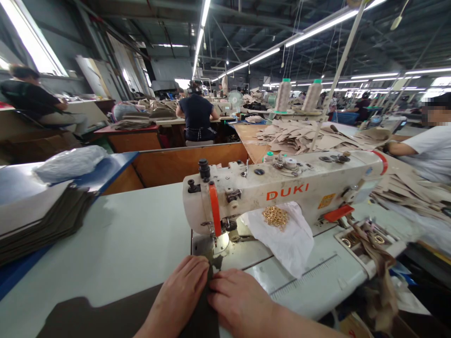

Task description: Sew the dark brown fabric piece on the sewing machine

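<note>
Left hand (185, 288) and right hand (243, 295), grips closed on the cloth (202, 319), edge up by the machine (246, 188), no stitching visible!

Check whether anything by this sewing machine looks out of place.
Brown fabric strips lie draped across the parts tray, right of the sewing machine, and hang past the edge of the table, which looks untidy.

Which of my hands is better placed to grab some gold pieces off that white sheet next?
Probably the right hand: it sits nearer the gold pieces and the white sheet. The left hand is farther away. Both hands are on the dark fabric.
</note>
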`<state>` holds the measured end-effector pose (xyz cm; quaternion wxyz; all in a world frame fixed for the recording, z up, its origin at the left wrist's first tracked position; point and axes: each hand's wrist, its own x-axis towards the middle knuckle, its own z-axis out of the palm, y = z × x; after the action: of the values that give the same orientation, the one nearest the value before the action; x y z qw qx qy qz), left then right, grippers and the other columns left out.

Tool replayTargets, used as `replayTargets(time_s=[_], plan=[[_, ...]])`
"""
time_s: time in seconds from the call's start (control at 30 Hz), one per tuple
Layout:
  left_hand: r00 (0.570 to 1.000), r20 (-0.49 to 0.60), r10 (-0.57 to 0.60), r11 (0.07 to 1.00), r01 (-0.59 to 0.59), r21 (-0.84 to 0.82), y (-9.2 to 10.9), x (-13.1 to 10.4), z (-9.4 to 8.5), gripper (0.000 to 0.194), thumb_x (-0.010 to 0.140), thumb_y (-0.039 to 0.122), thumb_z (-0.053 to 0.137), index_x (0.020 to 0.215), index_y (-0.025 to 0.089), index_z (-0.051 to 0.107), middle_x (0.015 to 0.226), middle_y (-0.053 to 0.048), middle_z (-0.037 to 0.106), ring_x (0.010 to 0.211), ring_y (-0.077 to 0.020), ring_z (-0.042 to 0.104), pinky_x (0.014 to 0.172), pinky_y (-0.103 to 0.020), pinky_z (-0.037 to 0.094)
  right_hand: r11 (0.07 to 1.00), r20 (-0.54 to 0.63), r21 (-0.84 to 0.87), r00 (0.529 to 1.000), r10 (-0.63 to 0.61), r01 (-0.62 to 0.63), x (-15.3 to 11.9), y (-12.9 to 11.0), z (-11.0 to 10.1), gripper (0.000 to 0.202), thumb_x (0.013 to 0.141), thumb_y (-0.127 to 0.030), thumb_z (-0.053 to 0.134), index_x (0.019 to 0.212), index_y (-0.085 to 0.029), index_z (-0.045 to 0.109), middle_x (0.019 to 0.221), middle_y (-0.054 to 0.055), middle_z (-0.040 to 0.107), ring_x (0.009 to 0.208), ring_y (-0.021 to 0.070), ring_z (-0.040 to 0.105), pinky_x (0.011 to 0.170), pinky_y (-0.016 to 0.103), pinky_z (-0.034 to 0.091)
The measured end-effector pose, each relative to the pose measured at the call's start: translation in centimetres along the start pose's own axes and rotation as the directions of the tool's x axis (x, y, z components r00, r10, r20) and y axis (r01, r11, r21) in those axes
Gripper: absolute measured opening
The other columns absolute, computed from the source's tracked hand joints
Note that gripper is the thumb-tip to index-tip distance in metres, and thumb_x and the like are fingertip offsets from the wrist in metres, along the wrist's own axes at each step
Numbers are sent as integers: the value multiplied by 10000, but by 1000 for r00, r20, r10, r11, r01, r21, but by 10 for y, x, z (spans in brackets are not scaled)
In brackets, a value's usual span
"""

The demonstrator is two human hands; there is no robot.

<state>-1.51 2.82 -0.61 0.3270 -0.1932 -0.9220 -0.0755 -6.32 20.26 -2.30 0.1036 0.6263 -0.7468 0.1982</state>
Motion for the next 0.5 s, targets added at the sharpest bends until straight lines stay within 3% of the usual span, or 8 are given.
replayTargets(time_s=[0.5], plan=[[998,41,49,998,-51,44,-1,-1,-7,318,927,69,319,856,169,612,831,-13,692,780,-140,648,758,-277,550,993,6,-75,996,90,-89,6,-2,-10,139,888,-251,553,991,-166,590,999,47,617,944,188,531,844,311,463]])
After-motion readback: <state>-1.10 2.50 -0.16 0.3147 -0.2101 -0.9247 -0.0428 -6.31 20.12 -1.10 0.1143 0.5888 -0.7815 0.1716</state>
